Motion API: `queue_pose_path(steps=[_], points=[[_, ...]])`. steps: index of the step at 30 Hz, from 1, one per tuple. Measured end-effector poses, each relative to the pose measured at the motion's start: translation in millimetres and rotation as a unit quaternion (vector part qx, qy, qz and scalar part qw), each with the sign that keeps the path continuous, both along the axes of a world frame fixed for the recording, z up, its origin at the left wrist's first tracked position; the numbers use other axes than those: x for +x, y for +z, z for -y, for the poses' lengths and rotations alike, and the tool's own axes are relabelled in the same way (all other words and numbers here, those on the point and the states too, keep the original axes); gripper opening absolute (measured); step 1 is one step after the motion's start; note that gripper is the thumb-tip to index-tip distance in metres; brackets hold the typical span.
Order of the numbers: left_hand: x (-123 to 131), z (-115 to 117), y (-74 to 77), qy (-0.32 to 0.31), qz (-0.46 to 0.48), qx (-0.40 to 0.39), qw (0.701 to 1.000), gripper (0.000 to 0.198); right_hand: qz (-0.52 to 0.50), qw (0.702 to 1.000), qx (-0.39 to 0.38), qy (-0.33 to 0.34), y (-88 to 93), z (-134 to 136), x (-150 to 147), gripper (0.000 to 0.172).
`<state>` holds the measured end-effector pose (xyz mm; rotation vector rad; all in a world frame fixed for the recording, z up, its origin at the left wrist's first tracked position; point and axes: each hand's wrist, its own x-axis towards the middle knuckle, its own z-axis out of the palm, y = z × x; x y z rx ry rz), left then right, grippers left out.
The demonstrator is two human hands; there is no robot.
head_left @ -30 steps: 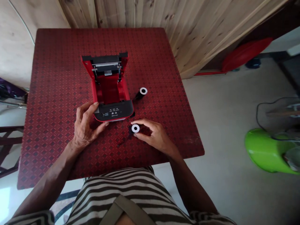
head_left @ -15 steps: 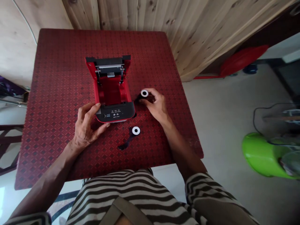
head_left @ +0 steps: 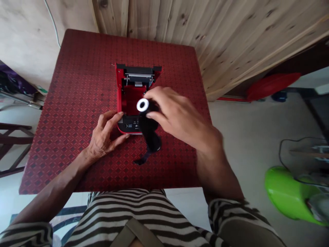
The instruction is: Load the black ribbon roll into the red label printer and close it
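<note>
On the table stands a red and black label printer (head_left: pixel 118 103) with its lid tilted up and its red inner bay exposed. My left hand (head_left: pixel 104 135) grips the printer's front left corner, fingers on top and thumb along the front edge. Raised over the printer's front right part is a black ribbon roll (head_left: pixel 143 105) with a white core end, held between the thumb and fingers of my right hand (head_left: pixel 177 113). A loose strip of black ribbon hangs from it over the control panel. Behind that strip, a second ribbon roll (head_left: pixel 142 160) lies on the table, mostly covered; its tail shows.
The table (head_left: pixel 84 68) has a red patterned cover and stands against a wooden plank wall (head_left: pixel 159 20). To the right on the floor are a green tub (head_left: pixel 288 192) and a cable. A dark wooden chair (head_left: pixel 15 142) is at the left.
My right hand has lifted the ribbon roll from beside the printer and brought it left over the printer's front. My left hand keeps its hold on the corner. The view has shifted.
</note>
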<state>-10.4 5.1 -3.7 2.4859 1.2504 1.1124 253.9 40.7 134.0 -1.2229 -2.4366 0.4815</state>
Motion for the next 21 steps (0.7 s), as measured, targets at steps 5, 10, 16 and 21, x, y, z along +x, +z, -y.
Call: queue_pose_path(steps=[5, 10, 16, 21], points=[[1, 1, 0.2, -0.003, 0.007, -0.002, 1.000, 0.078, 0.173, 0.985, -0.024, -0.002, -29.3, -36, -47, 0.038], [1, 1, -0.1, 0.000, 0.001, -0.003, 1.000, 0.078, 0.239, 0.970, -0.041, -0.009, -31.2, -48, -56, 0.040], [1, 1, 0.9, 0.004, -0.003, 0.000, 1.000, 0.077, 0.215, 0.975, -0.062, 0.013, -44.5, -65, -56, 0.036], [2, 0, 3.7, 0.003, 0.003, -0.004, 1.000, 0.079, 0.151, 0.986, -0.063, 0.025, -50.7, -65, -46, 0.033]])
